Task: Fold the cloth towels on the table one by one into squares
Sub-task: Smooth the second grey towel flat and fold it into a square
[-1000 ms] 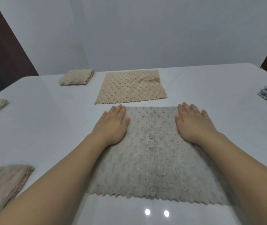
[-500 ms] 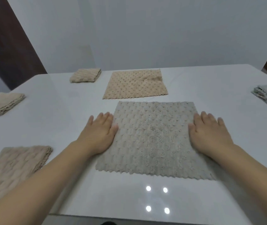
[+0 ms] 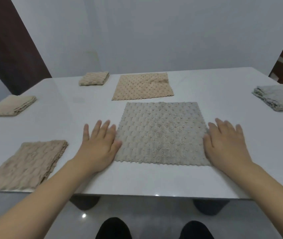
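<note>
While both hands [image 3: 98, 149] [image 3: 227, 145] lie flat, holding nothing: six towels [image 3: 160, 133], one table [image 3: 223, 94]

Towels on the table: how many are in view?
6: grey towel between the hands, beige flat one behind it, folded ones far left, left edge, near left, right edge.

A grey towel [image 3: 161, 133] lies flat mid-frame on the white table [image 3: 223, 94], the left hand [image 3: 99, 145] and right hand [image 3: 227, 145] flat at its side edges.
</note>
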The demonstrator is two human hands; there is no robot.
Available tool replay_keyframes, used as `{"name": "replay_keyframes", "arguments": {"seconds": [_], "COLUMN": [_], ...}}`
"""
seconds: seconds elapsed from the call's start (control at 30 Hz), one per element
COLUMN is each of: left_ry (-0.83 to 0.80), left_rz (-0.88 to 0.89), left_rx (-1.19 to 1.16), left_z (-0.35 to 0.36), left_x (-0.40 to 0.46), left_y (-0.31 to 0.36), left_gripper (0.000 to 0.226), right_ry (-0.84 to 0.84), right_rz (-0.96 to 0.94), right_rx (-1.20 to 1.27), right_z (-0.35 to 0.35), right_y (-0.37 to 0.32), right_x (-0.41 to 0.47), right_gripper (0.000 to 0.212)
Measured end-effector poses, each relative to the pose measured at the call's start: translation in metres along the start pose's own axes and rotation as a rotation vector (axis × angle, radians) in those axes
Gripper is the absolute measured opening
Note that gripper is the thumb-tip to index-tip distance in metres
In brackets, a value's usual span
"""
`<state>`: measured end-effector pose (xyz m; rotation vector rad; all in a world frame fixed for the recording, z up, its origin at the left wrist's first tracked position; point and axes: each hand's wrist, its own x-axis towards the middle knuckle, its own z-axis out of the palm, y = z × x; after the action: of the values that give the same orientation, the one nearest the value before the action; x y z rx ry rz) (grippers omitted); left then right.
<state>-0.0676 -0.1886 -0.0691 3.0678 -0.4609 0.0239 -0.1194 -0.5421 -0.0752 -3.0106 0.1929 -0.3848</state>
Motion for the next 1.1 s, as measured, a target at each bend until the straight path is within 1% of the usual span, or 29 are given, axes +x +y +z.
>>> {"name": "replay_keyframes", "arguments": {"seconds": [0.03, 0.07, 0.1, 0.13, 0.17, 0.23, 0.27, 0.3, 0.37, 0.4, 0.47, 0.57, 0.63, 0.67, 0.7, 0.73, 0.8, 0.87, 0.97, 1.03, 1.1], "left_ry": [0.07, 0.111, 0.123, 0.131, 0.155, 0.186, 0.178, 0.169, 0.151, 0.145, 0.1, -0.114, -0.263, -0.303, -0.307, -0.281, -0.174, -0.056, 0.104, 0.166, 0.22], "left_rz": [0.085, 0.189, 0.288, 0.364, 0.41, 0.386, 0.36, 0.355, 0.355, 0.344, 0.293, 0.206, 0.192, 0.186, 0.171, 0.146, 0.06, -0.02, -0.096, -0.172, -0.246], "left_rx": [-0.035, -0.091, -0.136, -0.148, -0.135, -0.137, -0.138, -0.126, -0.08, -0.086, -0.175, -0.351, -0.42, -0.444, -0.458, -0.472, -0.55, -0.65, -0.54, -0.534, -0.552], "left_z": [-0.005, -0.009, -0.012, -0.011, -0.009, -0.01, -0.012, -0.014, -0.016, -0.017, -0.022, -0.039, -0.051, -0.056, -0.059, -0.061, -0.063, -0.062, -0.056, -0.049, -0.039], "left_x": [-0.006, -0.011, -0.016, -0.02, -0.022, -0.022, -0.022, -0.021, -0.02, -0.02, -0.026, -0.038, -0.043, -0.043, -0.039, -0.033, -0.017, 0.004, 0.035, 0.057, 0.078], "left_y": [0.012, 0.025, 0.036, 0.043, 0.045, 0.04, 0.036, 0.034, 0.032, 0.033, 0.033, 0.03, 0.025, 0.022, 0.019, 0.016, 0.01, 0.006, 0.008, 0.011, 0.01], "left_gripper": [0.071, 0.065, 0.058, 0.048, 0.037, 0.018, 0.014, 0.012, 0.01, 0.009, 0.01, 0.012, 0.014, 0.016, 0.017, 0.018, 0.023, 0.014, 0.007, 0.01, 0.013], "right_ry": [0.059, 0.044, -0.018, -0.101, -0.149, -0.127, -0.097, -0.085, -0.114, -0.13, -0.163, -0.19, -0.186, -0.178, -0.168, -0.159, -0.134, -0.095, -0.026, 0.001, 0.012], "right_rz": [-0.125, -0.261, -0.379, -0.458, -0.497, -0.491, -0.481, -0.474, -0.474, -0.464, -0.399, -0.235, -0.15, -0.129, -0.114, -0.095, -0.046, 0.009, 0.113, 0.17, 0.187], "right_rx": [0.093, 0.195, 0.262, 0.281, 0.273, 0.288, 0.3, 0.297, 0.271, 0.255, 0.276, 0.533, 0.681, 0.736, 0.786, 0.833, 0.91, 0.961, 1.01, 0.982, 0.88], "right_z": [-0.004, -0.009, -0.013, -0.014, -0.015, -0.012, -0.013, -0.016, -0.024, -0.027, -0.035, -0.044, -0.052, -0.056, -0.06, -0.062, -0.062, -0.058, -0.043, -0.029, -0.016], "right_y": [-0.01, -0.02, -0.028, -0.033, -0.034, -0.025, -0.02, -0.017, -0.01, -0.007, -0.003, 0.004, 0.008, 0.009, 0.008, 0.007, 0.002, -0.005, -0.017, -0.026, -0.033], "right_x": [-0.007, -0.015, -0.024, -0.03, -0.034, -0.036, -0.037, -0.037, -0.035, -0.034, -0.034, -0.037, -0.038, -0.036, -0.032, -0.027, -0.008, 0.016, 0.055, 0.079, 0.102], "right_gripper": [0.055, 0.051, 0.048, 0.047, 0.044, 0.029, 0.018, 0.014, 0.023, 0.025, 0.023, 0.027, 0.025, 0.023, 0.021, 0.018, 0.014, 0.012, 0.008, 0.011, 0.013]}}
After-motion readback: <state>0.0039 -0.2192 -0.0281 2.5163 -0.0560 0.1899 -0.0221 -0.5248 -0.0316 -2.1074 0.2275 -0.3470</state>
